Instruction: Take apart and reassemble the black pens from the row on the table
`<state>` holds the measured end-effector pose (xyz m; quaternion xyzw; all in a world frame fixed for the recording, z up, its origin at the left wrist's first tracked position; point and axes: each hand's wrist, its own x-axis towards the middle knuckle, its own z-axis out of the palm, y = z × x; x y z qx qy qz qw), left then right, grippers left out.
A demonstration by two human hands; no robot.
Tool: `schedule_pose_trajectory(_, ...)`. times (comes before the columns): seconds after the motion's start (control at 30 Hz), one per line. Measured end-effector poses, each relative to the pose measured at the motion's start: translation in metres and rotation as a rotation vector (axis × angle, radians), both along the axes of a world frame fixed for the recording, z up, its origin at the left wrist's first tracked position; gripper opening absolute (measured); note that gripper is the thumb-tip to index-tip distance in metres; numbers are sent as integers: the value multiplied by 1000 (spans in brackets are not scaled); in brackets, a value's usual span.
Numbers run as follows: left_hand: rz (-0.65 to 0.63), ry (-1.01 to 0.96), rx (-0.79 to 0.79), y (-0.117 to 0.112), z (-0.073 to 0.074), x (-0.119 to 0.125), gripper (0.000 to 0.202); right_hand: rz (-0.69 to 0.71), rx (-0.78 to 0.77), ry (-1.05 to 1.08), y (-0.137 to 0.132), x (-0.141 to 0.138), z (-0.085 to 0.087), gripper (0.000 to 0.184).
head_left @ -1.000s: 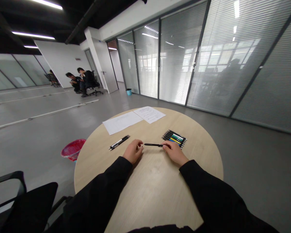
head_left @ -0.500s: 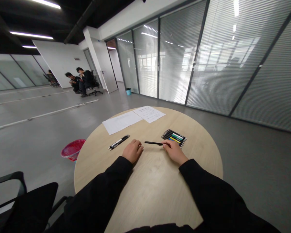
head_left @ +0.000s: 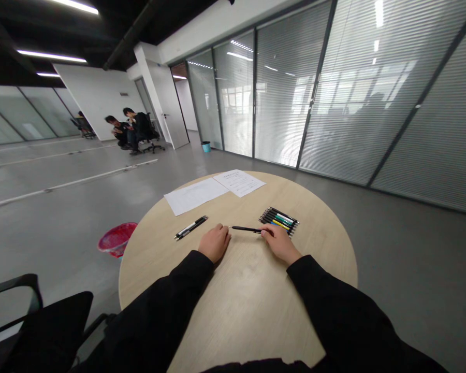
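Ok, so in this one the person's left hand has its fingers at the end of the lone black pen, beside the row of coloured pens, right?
No, that's the right hand, as the head view shows: its fingers are at the end of the lone black pen, beside the row of coloured pens.

Glass partitions with slatted blinds [head_left: 283,88] line the right side above a grey floor [head_left: 54,228]. Strip lights [head_left: 51,56] cross the black ceiling [head_left: 8,26].

Right hand [head_left: 280,244] on a black pen [head_left: 245,229] (tip toward the left hand [head_left: 214,242]), beside lined-up pens [head_left: 278,221].
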<state>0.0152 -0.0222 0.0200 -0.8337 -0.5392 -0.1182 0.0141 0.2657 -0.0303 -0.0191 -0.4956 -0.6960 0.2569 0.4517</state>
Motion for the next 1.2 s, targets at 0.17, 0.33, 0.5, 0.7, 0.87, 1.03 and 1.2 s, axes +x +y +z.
schedule_pose_trajectory(0.17,-20,-252,16,7,-3,-13,18,-2,2,7,-1,0,0,22)
schedule_pose_trajectory(0.33,17,-634,-13,15,-7,-20,15,-4,-12,32,-3,-1,0,21)
schedule_pose_trajectory(0.5,-15,-1024,-201,20,-14,-19,18,-15,1,35,-2,-1,-2,22)
schedule_pose_trajectory(0.7,-55,-1173,-333,19,-12,-17,24,-8,14,41,-3,-1,0,22)
schedule_pose_trajectory(0.87,-73,-1194,-348,17,-12,-16,25,-8,23,33,-4,-1,2,21)
schedule_pose_trajectory(1.03,-87,-1169,-358,16,-11,-15,26,1,25,25,-3,-1,1,22)
schedule_pose_trajectory(1.2,-114,-1130,-358,15,-10,-15,27,12,26,25,-3,-2,1,22)
